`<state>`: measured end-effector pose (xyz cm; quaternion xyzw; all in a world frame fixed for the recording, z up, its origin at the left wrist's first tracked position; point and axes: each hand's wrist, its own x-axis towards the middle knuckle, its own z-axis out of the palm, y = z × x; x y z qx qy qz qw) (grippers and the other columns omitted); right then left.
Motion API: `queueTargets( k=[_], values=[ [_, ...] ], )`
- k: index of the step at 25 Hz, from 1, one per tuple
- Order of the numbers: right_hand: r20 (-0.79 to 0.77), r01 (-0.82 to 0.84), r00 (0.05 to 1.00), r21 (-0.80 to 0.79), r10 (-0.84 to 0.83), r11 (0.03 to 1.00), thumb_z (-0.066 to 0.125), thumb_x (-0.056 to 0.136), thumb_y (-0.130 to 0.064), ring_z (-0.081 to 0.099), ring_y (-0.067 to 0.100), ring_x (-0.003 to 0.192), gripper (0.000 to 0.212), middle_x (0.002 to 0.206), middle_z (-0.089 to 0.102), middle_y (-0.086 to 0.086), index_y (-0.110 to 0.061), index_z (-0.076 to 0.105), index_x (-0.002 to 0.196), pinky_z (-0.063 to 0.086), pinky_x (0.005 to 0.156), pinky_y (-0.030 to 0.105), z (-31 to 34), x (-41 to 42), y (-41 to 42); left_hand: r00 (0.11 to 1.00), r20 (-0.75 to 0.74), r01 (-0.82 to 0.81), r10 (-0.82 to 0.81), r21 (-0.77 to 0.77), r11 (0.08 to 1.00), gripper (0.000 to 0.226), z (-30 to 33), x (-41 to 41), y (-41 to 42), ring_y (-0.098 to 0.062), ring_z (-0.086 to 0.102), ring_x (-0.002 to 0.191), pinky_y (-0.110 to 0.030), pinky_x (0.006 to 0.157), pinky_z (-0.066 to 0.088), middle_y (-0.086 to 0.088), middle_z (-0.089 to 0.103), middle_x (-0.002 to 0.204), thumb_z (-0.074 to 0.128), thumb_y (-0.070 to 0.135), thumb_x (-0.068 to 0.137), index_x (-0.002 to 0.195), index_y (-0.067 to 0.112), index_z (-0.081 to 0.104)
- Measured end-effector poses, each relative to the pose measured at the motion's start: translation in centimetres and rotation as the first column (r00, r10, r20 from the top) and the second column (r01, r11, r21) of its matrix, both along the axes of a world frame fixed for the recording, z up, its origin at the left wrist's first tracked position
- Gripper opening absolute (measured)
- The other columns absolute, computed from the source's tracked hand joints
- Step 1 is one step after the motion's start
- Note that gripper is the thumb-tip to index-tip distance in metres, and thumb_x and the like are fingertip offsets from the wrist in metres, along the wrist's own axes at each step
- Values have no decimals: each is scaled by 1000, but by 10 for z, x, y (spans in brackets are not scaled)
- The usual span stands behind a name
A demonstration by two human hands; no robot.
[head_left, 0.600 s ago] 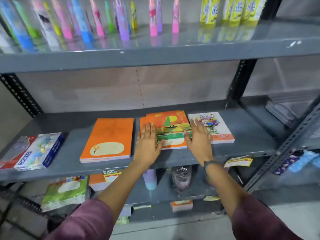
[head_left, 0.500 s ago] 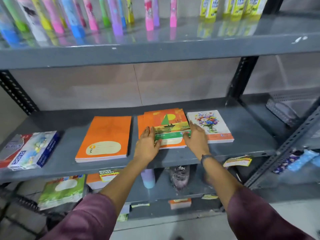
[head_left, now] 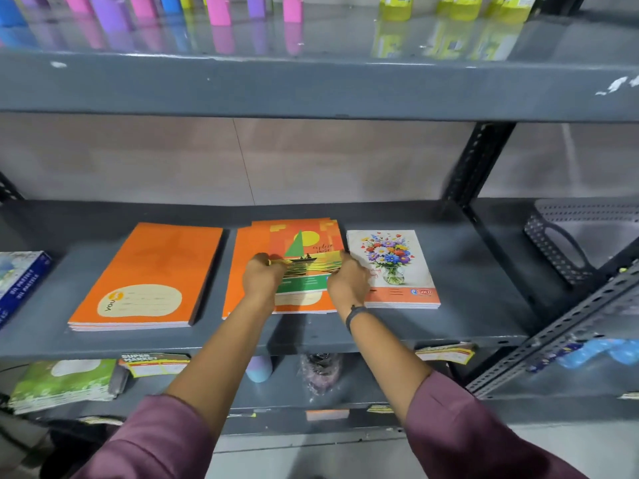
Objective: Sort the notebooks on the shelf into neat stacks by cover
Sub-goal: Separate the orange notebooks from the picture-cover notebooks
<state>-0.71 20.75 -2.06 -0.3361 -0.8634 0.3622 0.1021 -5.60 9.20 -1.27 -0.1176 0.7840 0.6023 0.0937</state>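
On the middle shelf (head_left: 484,326), left to right, we see the plain orange stack (head_left: 152,271), then the sailboat notebooks (head_left: 307,243) lying askew on a second orange pile (head_left: 247,243), and the flower notebook (head_left: 392,267). Our left hand (head_left: 261,280) and right hand (head_left: 347,285) each have a closed grip on a side edge of them. If we squeeze unevenly, they could fan out or nudge the flower notebook just beside.

Both hands — left (head_left: 261,280), right (head_left: 347,283) — grip the sailboat notebooks (head_left: 306,250); orange stack (head_left: 152,271) beside.
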Motion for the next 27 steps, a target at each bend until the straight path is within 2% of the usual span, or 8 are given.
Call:
queueTargets(
  k=[3, 5, 7, 11, 16, 20, 23, 27],
  values=[
    [-65, 96, 994, 84, -91, 992, 46, 88, 0, 49, 34, 121, 45, 128, 60, 10, -17, 53, 129, 45, 93, 39, 11, 13, 24, 987, 154, -81, 37, 290, 953, 24, 13, 9, 27, -29, 54, 93, -43, 91, 49, -14, 55, 99, 59, -4, 80, 69, 14, 46],
    [-132, 204, 973, 128, -188, 971, 46, 88, -1, 46, 34, 124, 47, 131, 58, 10, -17, 50, 131, 38, 99, 43, 15, 27, 49, 982, 182, -23, -48, 366, 930, 19, 19, 22, 55, -28, 55, 91, -39, 82, 50, -16, 58, 103, 57, -6, 81, 91, 9, 51],
    [-177, 306, 944, 152, -279, 940, 46, 86, -1, 45, 35, 123, 49, 132, 58, 10, -18, 50, 132, 36, 97, 45, 13, 40, 71, 977, 134, 106, -164, 359, 927, 35, 21, 35, 81, -26, 56, 94, -37, 88, 49, -15, 60, 110, 56, -4, 81, 115, 5, 51],
    [-118, 358, 932, 136, -344, 924, 45, 85, -3, 46, 37, 116, 46, 122, 62, 17, -16, 51, 129, 35, 95, 46, -7, 56, 106, 944, 76, 300, -321, 206, 931, 18, 14, 54, 110, -28, 59, 104, -37, 96, 48, -8, 60, 103, 55, 3, 82, 92, 18, 56],
    [-83, 323, 946, 194, -312, 926, 47, 84, -5, 45, 35, 117, 46, 129, 59, 12, -16, 49, 129, 34, 95, 45, -18, 61, 106, 891, -81, 437, -446, -110, 893, 29, 16, 60, 108, -31, 58, 108, -29, 80, 43, -16, 63, 116, 51, 7, 86, 115, 6, 55],
    [-296, 135, 954, 255, -56, 957, 49, 87, -10, 51, 29, 112, 45, 131, 57, 9, -14, 50, 132, 42, 92, 39, 12, 40, 75, 848, -385, 121, -365, -529, 840, 42, 18, 40, 54, -35, 48, 120, -37, 100, 39, -17, 55, 132, 52, 12, 85, 127, 3, 50],
    [-182, -216, 961, -35, 206, 976, 51, 92, -17, 60, 26, 88, 43, 120, 63, 17, -12, 47, 135, 43, 75, 24, 25, 17, 38, 945, -248, -36, -212, -725, 688, 49, 1, 16, 0, -41, 43, 120, -47, 98, 39, -21, 52, 132, 48, 31, 86, 127, 4, 46],
    [28, -319, 944, -171, 328, 932, 58, 88, -20, 60, 35, 111, 58, 134, 54, 18, -13, 36, 142, 52, 94, 40, 12, -8, 7, 986, 38, 144, -164, -699, 701, 52, -10, -1, -27, -40, 46, 118, -46, 87, 47, -20, 62, 114, 54, 46, 79, 114, 7, 51]
  ],
)
